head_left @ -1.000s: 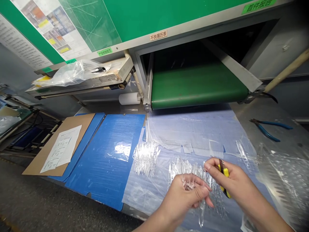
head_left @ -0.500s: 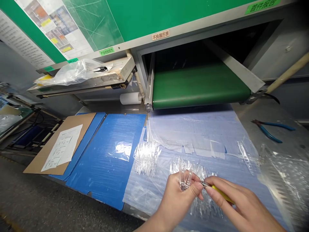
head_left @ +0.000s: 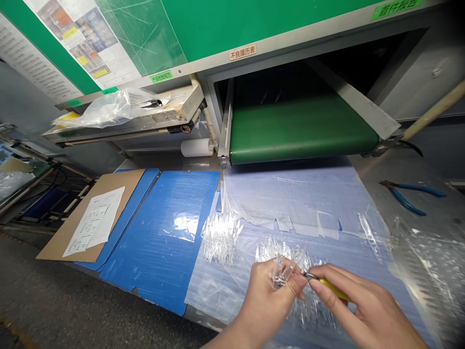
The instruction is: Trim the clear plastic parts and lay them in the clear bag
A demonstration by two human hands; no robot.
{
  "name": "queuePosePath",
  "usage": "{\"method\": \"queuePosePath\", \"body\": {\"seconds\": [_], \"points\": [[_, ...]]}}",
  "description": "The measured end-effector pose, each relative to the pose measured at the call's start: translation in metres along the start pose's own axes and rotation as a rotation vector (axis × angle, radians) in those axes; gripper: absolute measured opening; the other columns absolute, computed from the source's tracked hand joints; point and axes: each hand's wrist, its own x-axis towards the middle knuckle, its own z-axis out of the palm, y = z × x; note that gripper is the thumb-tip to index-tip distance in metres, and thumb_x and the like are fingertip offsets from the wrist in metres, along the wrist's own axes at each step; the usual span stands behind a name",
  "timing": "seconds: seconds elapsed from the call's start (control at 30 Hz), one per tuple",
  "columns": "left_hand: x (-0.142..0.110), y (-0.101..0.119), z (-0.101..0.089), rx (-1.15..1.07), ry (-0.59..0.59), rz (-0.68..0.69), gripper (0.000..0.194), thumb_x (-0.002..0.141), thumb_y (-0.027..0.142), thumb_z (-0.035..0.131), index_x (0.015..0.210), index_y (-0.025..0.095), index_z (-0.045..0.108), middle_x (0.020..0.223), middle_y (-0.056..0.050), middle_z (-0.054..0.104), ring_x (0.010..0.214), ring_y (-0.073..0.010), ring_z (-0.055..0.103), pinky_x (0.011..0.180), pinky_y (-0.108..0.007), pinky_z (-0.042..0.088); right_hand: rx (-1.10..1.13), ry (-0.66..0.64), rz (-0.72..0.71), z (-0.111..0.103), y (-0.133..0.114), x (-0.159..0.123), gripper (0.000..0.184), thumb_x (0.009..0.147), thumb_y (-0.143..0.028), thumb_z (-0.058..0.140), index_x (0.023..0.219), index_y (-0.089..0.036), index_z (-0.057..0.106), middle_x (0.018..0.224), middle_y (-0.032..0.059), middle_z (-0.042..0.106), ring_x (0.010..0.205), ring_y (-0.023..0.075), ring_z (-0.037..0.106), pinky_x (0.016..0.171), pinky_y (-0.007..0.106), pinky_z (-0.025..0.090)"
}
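**Yellow-handled metal-tipped tool (head_left: 336, 290) swung down to the left hand (head_left: 267, 298)**

Since the earlier view, the tool has dropped from nearly upright to nearly level. The right hand (head_left: 363, 308) holds it with fingers pressed together around the handle. Its narrow tip (head_left: 308, 275) sits just beside the bunch of clear moulded plastic pieces (head_left: 281, 271) pinched between the left thumb and curled fingers. Whether they touch is hard to tell, and the hand hides much of the bunch.

A larger clear heap (head_left: 276, 249) lies beneath the hands on a clear plastic sheet (head_left: 290, 198). A second clear pile (head_left: 221, 237) sits near the sheet's left edge, beside a blue corrugated board (head_left: 160, 242). Blue-handled pliers (head_left: 407, 198) rest on the grey bench (head_left: 363, 167).

Above a green conveyor belt (head_left: 301, 128), a green tag (head_left: 396, 8) reads 首件报告 and a beige tag (head_left: 242, 52) reads 不良履历表.
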Motion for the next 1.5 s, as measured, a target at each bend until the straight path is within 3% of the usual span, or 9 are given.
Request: {"method": "queuePosePath", "body": {"seconds": [0.37,0.53,0.6,0.8,0.9,1.1,1.27,1.43,1.5], "points": [[-0.001,0.001,-0.003,0.097,-0.01,0.049,0.026,0.081,0.033,0.054,0.062,0.014,0.055,0.057,0.002,0.047,0.058,-0.0099,0.044,0.059,-0.022,0.034,-0.039,0.231,-0.08,0.014,-0.003,-0.002,0.018,0.085,-0.036,0.049,0.084,-0.024,0.062,0.075,0.0005,0.069,0.066,0.0154,0.065,0.056,0.023,0.049],[-0.009,-0.003,-0.004,0.072,-0.117,-0.078,0.025,0.078,0.034,0.057,0.063,0.014,0.058,0.059,0.001,0.052,0.06,-0.0118,0.05,0.067,-0.026,0.038,-0.152,0.454,0.386,-0.01,0.021,0.0,0.033,0.084,-0.048,0.044,0.093,-0.023,0.062,0.078,0.0056,0.071,0.069,0.021,0.066,0.049,0.025,0.048],[-0.009,-0.002,-0.005,0.029,-0.106,-0.117,0.023,0.077,0.034,0.058,0.066,0.014,0.06,0.058,0.001,0.055,0.06,-0.0118,0.051,0.071,-0.028,0.039,-0.146,0.434,0.472,-0.017,0.024,0.003,0.035,0.081,-0.052,0.043,0.089,-0.023,0.061,0.076,0.0056,0.07,0.063,0.0204,0.065,0.045,0.025,0.045],[-0.004,0.003,-0.002,-0.103,-0.134,-0.15,0.017,0.072,0.028,0.063,0.08,0.013,0.063,0.061,0.001,0.057,0.06,-0.01,0.051,0.066,-0.024,0.039,0.01,0.181,0.29,0.004,0.003,0.011,0.035,0.07,-0.054,0.055,0.091,-0.026,0.055,0.072,-0.001,0.067,0.058,0.0155,0.062,0.048,0.022,0.048],[-0.005,-0.002,-0.002,-0.058,-0.134,-0.138,0.016,0.075,0.028,0.06,0.08,0.014,0.065,0.061,0.001,0.057,0.061,-0.0109,0.052,0.066,-0.025,0.039,-0.031,0.237,0.324,0.008,0.001,0.015,0.031,0.072,-0.053,0.051,0.088,-0.026,0.053,0.068,-0.0024,0.066,0.051,0.0138,0.06,0.046,0.021,0.045],[0.005,-0.011,-0.047,0.236,0.215,-0.12,0.022,0.077,0.034,0.056,0.089,0.018,0.067,0.1,-0.007,0.062,0.09,-0.0197,0.055,0.084,-0.033,0.039,-0.104,0.256,0.375,0.002,0.023,0.014,0.035,0.074,-0.059,0.042,0.076,-0.026,0.052,0.054,-0.0041,0.058,0.039,0.0136,0.052,0.041,0.024,0.04],[0.015,-0.018,-0.091,0.402,0.497,0.005,0.018,0.074,0.026,0.057,0.085,0.013,0.064,0.074,-0.002,0.06,0.072,-0.0162,0.053,0.07,-0.028,0.039,-0.067,0.199,0.361,0.016,0.02,0.005,0.031,0.08,-0.056,0.038,0.075,-0.027,0.048,0.048,-0.006,0.049,0.037,0.0122,0.045,0.041,0.023,0.036],[0.018,-0.034,-0.052,0.259,0.225,-0.113,0.022,0.076,0.033,0.055,0.088,0.016,0.064,0.075,-0.001,0.059,0.053,-0.0102,0.043,0.054,-0.024,0.035,-0.01,0.182,0.409,0.012,0.006,0.01,0.029,0.08,-0.051,0.038,0.072,-0.026,0.048,0.043,-0.0069,0.038,0.036,0.0113,0.038,0.038,0.022,0.031],[0.023,-0.044,-0.029,0.294,0.132,-0.038,0.017,0.077,0.027,0.053,0.084,0.016,0.064,0.079,-0.002,0.06,0.063,-0.0126,0.048,0.061,-0.025,0.038,0.007,0.183,0.415,0.008,0.005,0.011,0.029,0.08,-0.051,0.038,0.07,-0.026,0.048,0.043,-0.0065,0.036,0.037,0.0114,0.037,0.038,0.022,0.031]]}}
